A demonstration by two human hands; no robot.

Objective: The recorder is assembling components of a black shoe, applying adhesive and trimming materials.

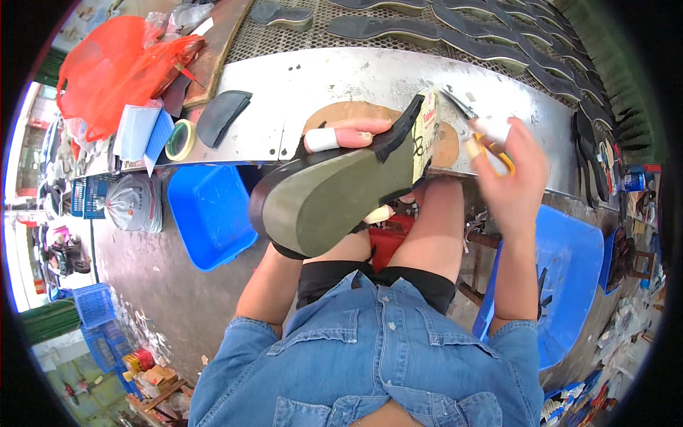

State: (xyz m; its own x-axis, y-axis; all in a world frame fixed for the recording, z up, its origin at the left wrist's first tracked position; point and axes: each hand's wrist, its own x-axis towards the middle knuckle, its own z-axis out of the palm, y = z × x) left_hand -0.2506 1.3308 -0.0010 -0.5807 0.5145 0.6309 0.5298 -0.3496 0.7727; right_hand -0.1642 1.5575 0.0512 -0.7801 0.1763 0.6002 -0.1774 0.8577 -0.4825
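My left hand (345, 134) grips a dark shoe (274, 196) turned so that its olive-green sole (341, 192) faces me. Tape wraps one of the fingers lying along the shoe's far side, and another wrapped fingertip shows below it. At the shoe's right end, black upper material stands up beside a pale yellow, marked piece (425, 132), seemingly a shoe last. Just right of it, my right hand (519, 167) is closed around scissors (496, 153) with orange-yellow handles. Their blades point up and left over the metal tabletop. This hand is somewhat blurred, with light wraps on its fingers.
On the metal-topped bench (260, 92) lie a black curved piece (222, 117) and a tape roll (181, 139). A red plastic bag (107, 71) sits far left. Many dark soles (384, 28) cover the mesh behind. Blue bins (206, 213) stand below on both sides.
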